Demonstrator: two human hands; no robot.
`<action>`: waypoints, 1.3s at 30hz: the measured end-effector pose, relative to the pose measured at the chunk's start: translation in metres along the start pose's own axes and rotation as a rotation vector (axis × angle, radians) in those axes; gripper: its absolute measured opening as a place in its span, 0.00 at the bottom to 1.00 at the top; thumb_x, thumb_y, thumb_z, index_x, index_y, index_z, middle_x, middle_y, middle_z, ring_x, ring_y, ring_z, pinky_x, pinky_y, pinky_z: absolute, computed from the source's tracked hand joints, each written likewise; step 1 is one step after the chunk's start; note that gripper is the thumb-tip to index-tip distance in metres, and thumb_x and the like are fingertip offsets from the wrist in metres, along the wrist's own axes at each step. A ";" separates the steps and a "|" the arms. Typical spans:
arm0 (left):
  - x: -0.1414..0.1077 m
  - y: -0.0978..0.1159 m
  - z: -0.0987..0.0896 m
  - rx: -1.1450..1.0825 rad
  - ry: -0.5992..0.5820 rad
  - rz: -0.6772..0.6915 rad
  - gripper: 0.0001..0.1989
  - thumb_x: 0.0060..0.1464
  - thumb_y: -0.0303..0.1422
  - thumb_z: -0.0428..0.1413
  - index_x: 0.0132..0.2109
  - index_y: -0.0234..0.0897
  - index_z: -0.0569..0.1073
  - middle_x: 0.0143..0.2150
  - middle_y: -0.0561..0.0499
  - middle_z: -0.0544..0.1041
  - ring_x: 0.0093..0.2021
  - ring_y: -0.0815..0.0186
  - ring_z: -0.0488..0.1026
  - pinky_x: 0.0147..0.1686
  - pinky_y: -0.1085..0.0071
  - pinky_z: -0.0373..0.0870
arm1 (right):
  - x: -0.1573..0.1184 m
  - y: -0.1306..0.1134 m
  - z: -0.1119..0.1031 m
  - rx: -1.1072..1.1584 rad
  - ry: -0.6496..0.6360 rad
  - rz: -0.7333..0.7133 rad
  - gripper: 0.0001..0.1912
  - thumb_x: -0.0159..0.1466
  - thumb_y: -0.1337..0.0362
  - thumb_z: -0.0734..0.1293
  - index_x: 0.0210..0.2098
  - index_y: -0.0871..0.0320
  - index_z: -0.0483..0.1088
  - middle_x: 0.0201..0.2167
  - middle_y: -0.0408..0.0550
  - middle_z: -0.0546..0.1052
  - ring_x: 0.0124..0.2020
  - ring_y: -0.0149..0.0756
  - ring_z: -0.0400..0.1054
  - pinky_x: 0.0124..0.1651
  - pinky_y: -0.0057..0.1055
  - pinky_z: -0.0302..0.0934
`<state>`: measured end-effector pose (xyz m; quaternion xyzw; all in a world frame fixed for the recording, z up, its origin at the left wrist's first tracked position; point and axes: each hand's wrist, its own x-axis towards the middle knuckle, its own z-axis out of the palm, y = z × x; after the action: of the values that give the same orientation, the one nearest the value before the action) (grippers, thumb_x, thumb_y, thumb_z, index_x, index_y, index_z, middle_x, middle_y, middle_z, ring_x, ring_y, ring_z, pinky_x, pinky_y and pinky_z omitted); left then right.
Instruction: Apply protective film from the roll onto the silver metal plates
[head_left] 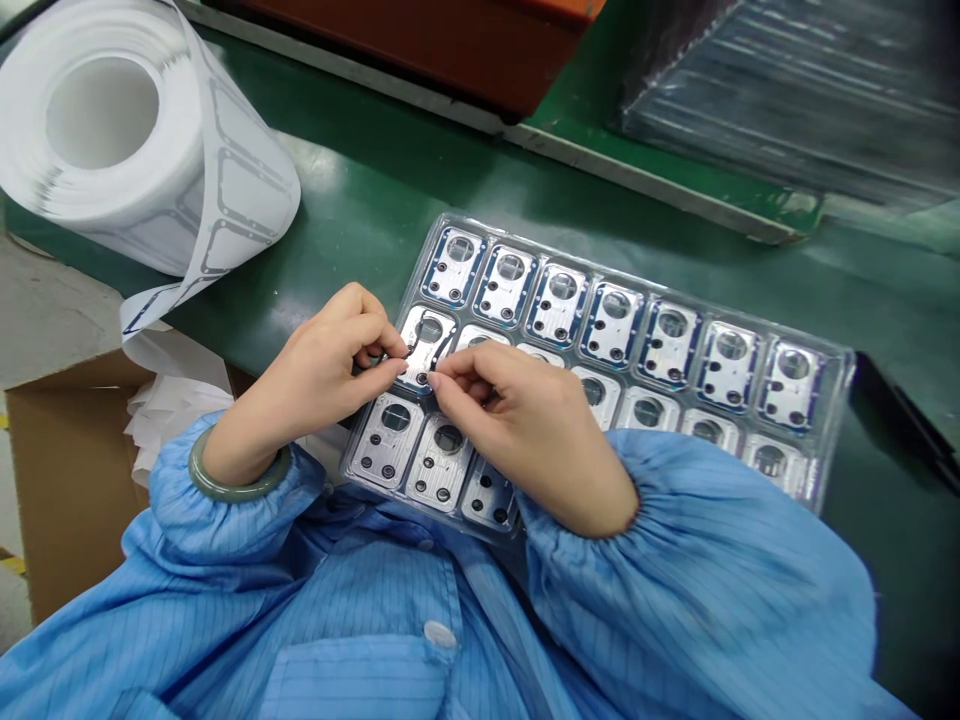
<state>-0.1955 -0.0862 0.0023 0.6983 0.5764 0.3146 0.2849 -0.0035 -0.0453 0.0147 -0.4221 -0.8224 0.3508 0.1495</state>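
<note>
A clear plastic tray point(838, 400) holds rows of silver metal plates, each with a round window and small dark holes. Over the leftmost plate point(427, 330) of the middle row, my left hand point(337, 350) pinches a thin dark frame-shaped sticker point(448, 345) at its left side. My right hand point(517, 420) has thumb and forefinger closed at the same sticker's lower right. Whether the sticker touches the plate I cannot tell. Plates in the far row, such as the corner plate point(452, 265), show dark blue edging. My right hand and sleeve hide part of the middle and near rows.
A big roll of white backing point(247, 190) with dark frame outlines stands at the left, its loose end hanging over a cardboard box point(75, 480) with crumpled white paper point(176, 420). Behind are an orange-red bin point(420, 50) and stacked clear trays point(810, 100). A black object point(907, 415) lies right.
</note>
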 end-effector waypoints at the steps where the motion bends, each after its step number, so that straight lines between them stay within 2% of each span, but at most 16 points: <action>1: 0.000 0.000 0.000 0.003 -0.002 -0.003 0.03 0.52 0.25 0.57 0.35 0.36 0.72 0.37 0.52 0.67 0.31 0.73 0.65 0.31 0.75 0.68 | 0.000 0.000 0.000 -0.009 0.005 -0.008 0.07 0.62 0.68 0.62 0.28 0.56 0.69 0.25 0.43 0.73 0.26 0.32 0.66 0.30 0.30 0.58; 13: -0.001 -0.001 -0.005 0.022 -0.078 0.019 0.04 0.53 0.26 0.55 0.38 0.37 0.70 0.40 0.50 0.66 0.34 0.71 0.66 0.34 0.73 0.70 | -0.001 0.003 0.002 -0.061 -0.004 -0.064 0.06 0.63 0.65 0.64 0.30 0.58 0.68 0.27 0.44 0.72 0.27 0.32 0.65 0.29 0.29 0.53; 22: -0.006 0.005 -0.002 0.086 -0.074 -0.037 0.06 0.54 0.25 0.54 0.40 0.37 0.69 0.41 0.50 0.65 0.37 0.70 0.66 0.39 0.71 0.71 | 0.002 -0.003 0.004 -0.119 -0.022 0.048 0.06 0.61 0.64 0.66 0.29 0.56 0.67 0.27 0.42 0.73 0.25 0.30 0.63 0.27 0.29 0.48; 26: -0.009 0.004 0.002 0.086 -0.002 -0.028 0.06 0.54 0.26 0.54 0.40 0.38 0.69 0.40 0.50 0.66 0.38 0.69 0.67 0.38 0.71 0.71 | 0.001 -0.002 0.007 -0.106 0.011 0.044 0.04 0.61 0.64 0.65 0.30 0.56 0.68 0.28 0.42 0.73 0.26 0.31 0.64 0.28 0.28 0.49; 30: -0.014 0.003 0.008 0.062 0.127 0.037 0.05 0.55 0.27 0.54 0.40 0.38 0.69 0.39 0.50 0.68 0.39 0.67 0.68 0.36 0.71 0.71 | -0.003 0.000 0.006 0.085 0.052 0.019 0.04 0.61 0.63 0.65 0.31 0.57 0.68 0.27 0.42 0.74 0.26 0.30 0.65 0.30 0.28 0.54; 35: -0.020 0.007 0.016 0.028 0.319 0.090 0.03 0.59 0.29 0.51 0.39 0.38 0.69 0.41 0.48 0.70 0.44 0.65 0.69 0.44 0.65 0.70 | -0.006 0.000 0.003 0.400 0.101 0.053 0.06 0.61 0.62 0.66 0.31 0.57 0.67 0.26 0.41 0.73 0.27 0.30 0.67 0.32 0.29 0.61; 39: -0.023 0.013 0.020 0.038 0.407 0.108 0.04 0.60 0.29 0.49 0.40 0.39 0.69 0.42 0.47 0.71 0.47 0.64 0.69 0.48 0.61 0.69 | -0.008 -0.002 0.002 0.544 0.118 0.024 0.06 0.60 0.62 0.67 0.30 0.57 0.66 0.26 0.41 0.73 0.28 0.31 0.69 0.32 0.29 0.63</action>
<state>-0.1752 -0.1114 -0.0035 0.6555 0.5897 0.4530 0.1320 -0.0007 -0.0533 0.0146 -0.3960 -0.6828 0.5353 0.3005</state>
